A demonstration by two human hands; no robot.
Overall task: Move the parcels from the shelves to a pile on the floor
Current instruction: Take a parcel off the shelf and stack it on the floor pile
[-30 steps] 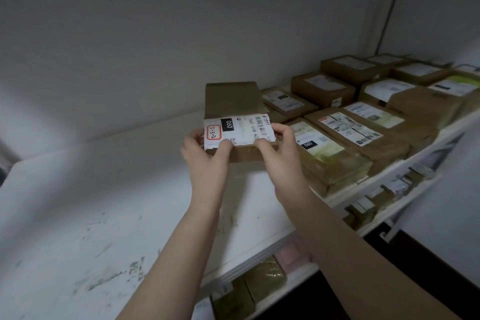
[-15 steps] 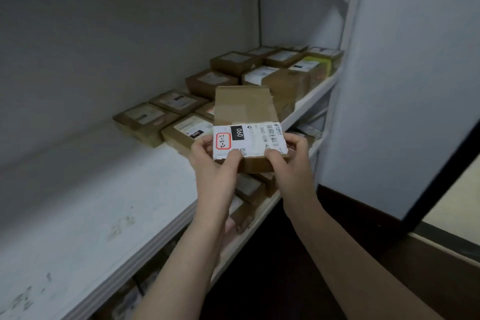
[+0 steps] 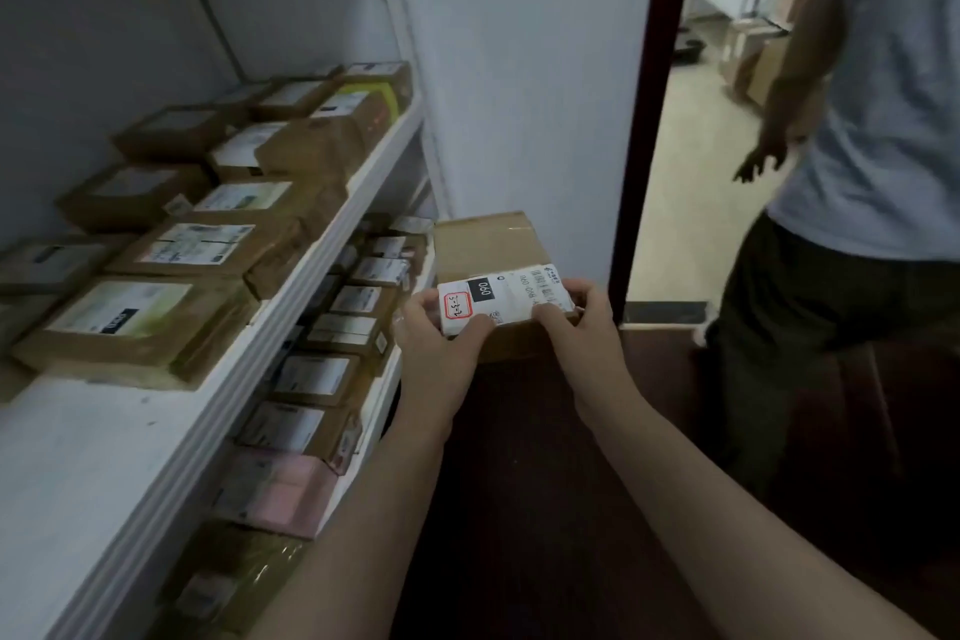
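Landmark: the white upper shelf [image 3: 218,395] ran along the left wall, and every place below is given from it.
On the shelf: brown cardboard parcels [image 3: 208,244] with white labels lay flat in rows toward its far end; the near stretch was bare white board.
Nearest on the shelf: a labelled box [image 3: 130,327] with a pale green sticker sat at the near edge of that group.
Under the shelf: a lower shelf [image 3: 382,405] carried more parcels packed close together, among them a pink packet [image 3: 280,489] near the front.
Left hand [image 3: 436,353]: out past the shelf's front edge, off to its right; it was clasped on the near left corner of the held parcel, thumb on top of the label.
Held parcel [image 3: 488,244]: a brown box clear of the shelf, in the air over the dark floor [image 3: 519,509], its white label [image 3: 501,296] at the near end with a red-outlined sticker and a black "060" patch.
Right hand [image 3: 582,322]: farther right of the shelf, clasped on the near right corner of the same box, thumb on top of the label.
Doorway [image 3: 691,203]: beyond the shelf's far end and to the right, with a dark frame and a lighter floor past it.
Other person [image 3: 872,172]: farthest right from the shelf, standing by the doorway in a pale shirt and dark trousers, one arm hanging out to the side.
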